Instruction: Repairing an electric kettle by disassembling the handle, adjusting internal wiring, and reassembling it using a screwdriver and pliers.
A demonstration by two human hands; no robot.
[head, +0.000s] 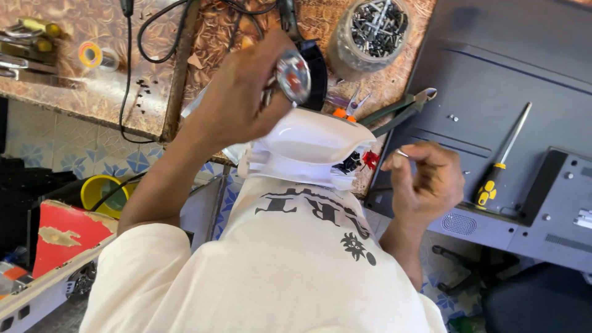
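The white plastic housing [308, 145] sat at the edge of the patterned workbench [246, 37], pressed against the person's chest, with red and black wire ends [361, 161] showing at its right side. The left hand [237, 98] was closed around a round metal-faced part [293, 76] above the housing. The right hand [425, 179] was pinched narrow on a small pale screw-like piece [402, 153] just beside the wire ends.

Risks, as judged from this arrangement:
- The housing overhung the bench edge and appeared braced only by the body; a shift of the torso could have dropped it.
- The small piece was held by fingertips alone over the floor gap; a slip would likely have lost it among the clutter below.
- The exposed wire ends lay near both hands and could have been snagged or pulled loose.

A yellow-handled screwdriver [496, 169] rested on the dark flat panel [505, 68] to the right, well apart from the hands. A jar of screws [370, 31] and green-handled pliers [398, 111] lay beyond the housing.

Not determinable: the housing's underside and interior, hidden by shirt and hand; what the round part was; the exact nature of the pinched piece.
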